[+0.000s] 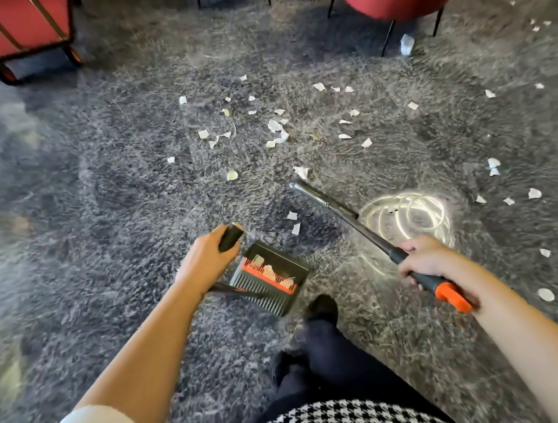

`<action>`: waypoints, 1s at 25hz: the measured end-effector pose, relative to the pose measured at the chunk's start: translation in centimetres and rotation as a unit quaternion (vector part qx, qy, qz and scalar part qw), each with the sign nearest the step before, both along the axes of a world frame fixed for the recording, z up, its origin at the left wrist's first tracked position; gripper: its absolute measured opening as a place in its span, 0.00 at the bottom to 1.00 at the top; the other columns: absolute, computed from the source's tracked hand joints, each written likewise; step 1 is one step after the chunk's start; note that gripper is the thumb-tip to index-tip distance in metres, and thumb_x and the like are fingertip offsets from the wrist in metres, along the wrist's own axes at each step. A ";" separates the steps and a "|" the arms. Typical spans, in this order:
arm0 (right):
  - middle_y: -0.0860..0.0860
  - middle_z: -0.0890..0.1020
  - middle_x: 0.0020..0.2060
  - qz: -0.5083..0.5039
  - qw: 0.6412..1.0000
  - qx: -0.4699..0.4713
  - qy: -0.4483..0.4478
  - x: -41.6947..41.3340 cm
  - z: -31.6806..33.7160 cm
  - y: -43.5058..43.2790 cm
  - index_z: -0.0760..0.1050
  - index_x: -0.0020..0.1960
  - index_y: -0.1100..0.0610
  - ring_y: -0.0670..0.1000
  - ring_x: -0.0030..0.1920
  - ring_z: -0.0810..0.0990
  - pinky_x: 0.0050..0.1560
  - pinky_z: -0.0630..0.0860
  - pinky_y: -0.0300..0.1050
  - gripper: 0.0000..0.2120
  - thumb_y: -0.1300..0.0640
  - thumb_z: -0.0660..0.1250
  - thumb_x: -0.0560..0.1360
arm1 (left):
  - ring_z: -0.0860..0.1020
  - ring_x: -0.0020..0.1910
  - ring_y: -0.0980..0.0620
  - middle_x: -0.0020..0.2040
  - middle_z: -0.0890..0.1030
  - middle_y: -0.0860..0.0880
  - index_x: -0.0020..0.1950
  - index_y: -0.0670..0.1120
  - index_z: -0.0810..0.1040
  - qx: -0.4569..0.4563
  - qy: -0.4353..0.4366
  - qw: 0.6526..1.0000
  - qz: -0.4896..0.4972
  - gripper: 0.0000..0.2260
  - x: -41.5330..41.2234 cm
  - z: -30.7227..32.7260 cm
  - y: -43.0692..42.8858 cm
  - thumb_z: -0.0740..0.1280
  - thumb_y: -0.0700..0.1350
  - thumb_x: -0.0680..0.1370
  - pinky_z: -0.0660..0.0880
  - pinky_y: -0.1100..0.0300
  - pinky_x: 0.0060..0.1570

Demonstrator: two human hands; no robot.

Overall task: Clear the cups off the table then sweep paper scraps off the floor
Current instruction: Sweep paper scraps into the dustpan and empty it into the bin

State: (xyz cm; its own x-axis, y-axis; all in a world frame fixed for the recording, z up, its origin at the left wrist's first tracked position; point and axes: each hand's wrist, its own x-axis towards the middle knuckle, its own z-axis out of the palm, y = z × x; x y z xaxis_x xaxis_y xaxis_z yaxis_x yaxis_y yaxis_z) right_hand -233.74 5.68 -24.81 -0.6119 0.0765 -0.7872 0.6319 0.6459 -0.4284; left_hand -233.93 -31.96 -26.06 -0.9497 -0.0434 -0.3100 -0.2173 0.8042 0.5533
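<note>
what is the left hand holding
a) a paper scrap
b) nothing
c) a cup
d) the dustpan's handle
D: the left hand grips the black handle of the dustpan, while the right hand holds a metal pole.

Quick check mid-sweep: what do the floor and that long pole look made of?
Floor: grey shaggy carpet, judging by its long matted fibres. Pole: probably metal, with a shiny silver shaft; its near end looks like black and orange plastic or rubber.
</note>
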 end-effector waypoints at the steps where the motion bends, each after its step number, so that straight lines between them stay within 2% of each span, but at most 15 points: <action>1: 0.58 0.77 0.29 -0.006 1.000 -0.001 -0.003 -0.8 -0.1 0.3 0.76 0.58 0.59 0.52 0.20 0.74 0.22 0.72 0.39 0.22 0.74 0.63 0.67 | 0.75 0.29 0.51 0.33 0.76 0.49 0.47 0.48 0.72 -0.001 -0.001 1.000 0.000 0.06 -0.8 -0.1 0.1 0.66 0.49 0.77 0.68 0.57 0.29; 3: 0.58 0.77 0.28 -0.015 1.000 -0.003 -0.002 -3.0 -0.3 0.8 0.76 0.58 0.57 0.50 0.18 0.73 0.21 0.71 0.38 0.22 0.74 0.64 0.68 | 0.74 0.28 0.52 0.32 0.75 0.50 0.46 0.49 0.72 0.000 -0.002 1.000 0.002 0.06 -3.0 -0.3 0.4 0.66 0.49 0.77 0.65 0.59 0.27; 7: 0.59 0.77 0.30 -0.011 1.000 0.002 -0.011 -9.2 -0.9 1.4 0.74 0.59 0.66 0.52 0.21 0.73 0.20 0.70 0.38 0.20 0.74 0.63 0.68 | 0.74 0.28 0.54 0.32 0.75 0.52 0.45 0.52 0.70 -0.005 -0.011 1.000 0.002 0.06 -8.4 -0.6 1.1 0.67 0.49 0.77 0.65 0.60 0.27; 10: 0.58 0.77 0.30 -0.010 1.000 0.007 -0.010 -14.5 -1.0 1.6 0.74 0.60 0.66 0.53 0.22 0.73 0.21 0.70 0.39 0.21 0.74 0.64 0.68 | 0.74 0.28 0.53 0.33 0.76 0.51 0.47 0.51 0.71 -0.007 -0.019 1.000 0.008 0.06 -12.3 -0.5 1.4 0.67 0.49 0.77 0.66 0.60 0.27; 12: 0.58 0.78 0.29 0.003 1.000 0.019 -0.008 -18.0 -1.2 1.7 0.75 0.60 0.64 0.54 0.24 0.74 0.24 0.72 0.40 0.22 0.73 0.65 0.66 | 0.74 0.27 0.53 0.33 0.76 0.51 0.47 0.51 0.71 -0.003 -0.021 1.000 0.016 0.05 -14.6 -0.5 1.7 0.67 0.49 0.77 0.67 0.60 0.27; 16: 0.60 0.80 0.35 0.031 0.999 0.038 0.004 -22.9 -2.2 1.4 0.76 0.60 0.62 0.56 0.30 0.75 0.31 0.73 0.46 0.23 0.73 0.66 0.66 | 0.74 0.29 0.52 0.33 0.76 0.50 0.46 0.51 0.70 -0.010 -0.026 0.999 0.020 0.06 -17.6 -0.5 2.3 0.67 0.49 0.77 0.68 0.58 0.28; 19: 0.61 0.81 0.41 0.072 0.996 0.053 0.001 -24.5 -3.2 0.7 0.75 0.62 0.62 0.57 0.33 0.76 0.35 0.73 0.47 0.23 0.69 0.68 0.67 | 0.76 0.30 0.50 0.36 0.77 0.48 0.52 0.49 0.72 -0.015 -0.034 0.999 0.033 0.07 -19.3 -0.5 2.6 0.66 0.49 0.77 0.71 0.56 0.31; 23: 0.59 0.79 0.55 0.130 0.988 0.073 -0.029 -24.0 -4.3 0.1 0.65 0.73 0.60 0.49 0.29 0.74 0.26 0.71 0.39 0.34 0.69 0.68 0.68 | 0.76 0.30 0.52 0.36 0.77 0.50 0.59 0.50 0.71 -0.057 -0.048 0.997 0.011 0.12 -21.4 -0.2 2.3 0.66 0.50 0.77 0.68 0.61 0.27; 25: 0.58 0.78 0.55 0.139 0.987 0.067 -0.048 -22.8 -4.6 0.2 0.61 0.74 0.59 0.49 0.26 0.75 0.21 0.71 0.37 0.36 0.70 0.68 0.68 | 0.75 0.30 0.52 0.35 0.76 0.51 0.59 0.50 0.72 -0.076 -0.056 0.996 -0.010 0.12 -22.1 -0.1 1.8 0.65 0.51 0.77 0.67 0.61 0.27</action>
State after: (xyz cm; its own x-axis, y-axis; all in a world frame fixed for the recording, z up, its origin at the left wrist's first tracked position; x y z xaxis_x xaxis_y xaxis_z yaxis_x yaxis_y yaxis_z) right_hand -256.55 5.88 -29.36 -0.5466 0.0229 -0.8371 0.4560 0.8466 -0.2745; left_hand -256.03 -30.18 -26.15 -0.9109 -0.0795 -0.4049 -0.2542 0.8811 0.3989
